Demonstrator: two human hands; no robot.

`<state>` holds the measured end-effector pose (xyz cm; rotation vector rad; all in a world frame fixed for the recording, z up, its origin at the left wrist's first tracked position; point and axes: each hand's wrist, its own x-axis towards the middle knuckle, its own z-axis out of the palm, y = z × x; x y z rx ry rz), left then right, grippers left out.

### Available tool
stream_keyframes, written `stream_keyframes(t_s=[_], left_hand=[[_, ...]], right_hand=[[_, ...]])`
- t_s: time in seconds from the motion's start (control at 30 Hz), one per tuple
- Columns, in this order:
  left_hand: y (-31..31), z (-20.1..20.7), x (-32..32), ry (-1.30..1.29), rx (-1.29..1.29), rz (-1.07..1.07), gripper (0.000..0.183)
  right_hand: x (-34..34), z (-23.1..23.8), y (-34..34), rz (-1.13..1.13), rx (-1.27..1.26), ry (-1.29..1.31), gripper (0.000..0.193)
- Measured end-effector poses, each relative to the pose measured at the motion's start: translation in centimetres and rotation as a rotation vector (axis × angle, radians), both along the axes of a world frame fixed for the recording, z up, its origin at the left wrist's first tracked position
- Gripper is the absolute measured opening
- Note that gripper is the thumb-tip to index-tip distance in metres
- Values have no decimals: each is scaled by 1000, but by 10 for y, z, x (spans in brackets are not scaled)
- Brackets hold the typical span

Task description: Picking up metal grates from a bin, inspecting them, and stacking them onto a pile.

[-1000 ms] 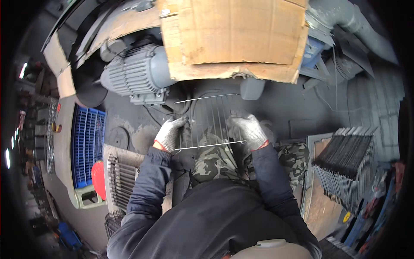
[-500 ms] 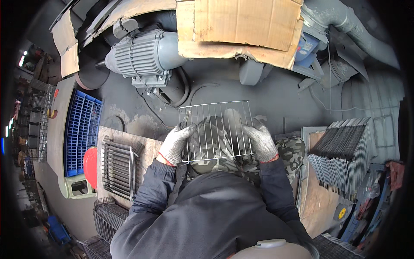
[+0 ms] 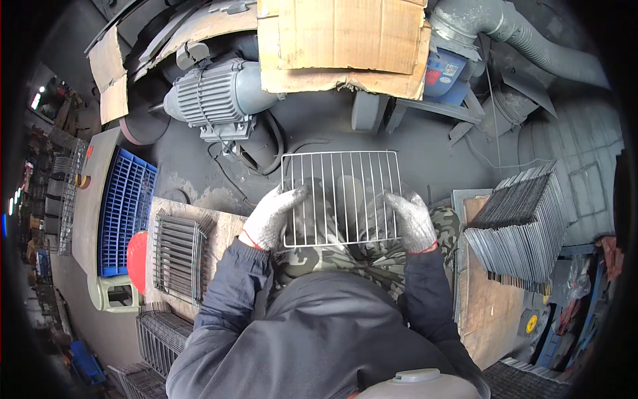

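A rectangular wire rack (image 3: 341,199) with thin parallel bars is held up over my lap, its face toward me. My left hand (image 3: 271,214), in a white knit glove, grips its left edge with the thumb in front. At the right edge my right hand (image 3: 412,219), gloved alike, pinches the frame, thumb over the outer bars. Most of the fingers of both hands are hidden behind the rack and palms. Camouflage trousers (image 3: 319,261) show through and below the bars.
On a board at my left stands a stack of wire racks (image 3: 178,256); a bigger stack of racks (image 3: 522,223) leans at the right. Ahead are a grey motor (image 3: 211,93) and cardboard (image 3: 342,40). A blue plastic crate (image 3: 127,213) is at far left.
The rack has turned to face me more squarely and shifted slightly right, with both hands still on it. The whole view has shifted a little.
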<state>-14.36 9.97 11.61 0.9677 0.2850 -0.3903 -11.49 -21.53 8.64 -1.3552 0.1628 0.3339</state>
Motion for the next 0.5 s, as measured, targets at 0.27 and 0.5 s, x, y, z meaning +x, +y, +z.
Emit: stream_keyframes(t_s=[0.27, 0.5], left_hand=[[-7, -63, 78, 184, -245, -196, 23], [-21, -76, 169, 186, 71, -153, 27]], right_hand=[[71, -18, -40, 149, -93, 233, 27], [156, -48, -44, 117, -53, 268, 15]])
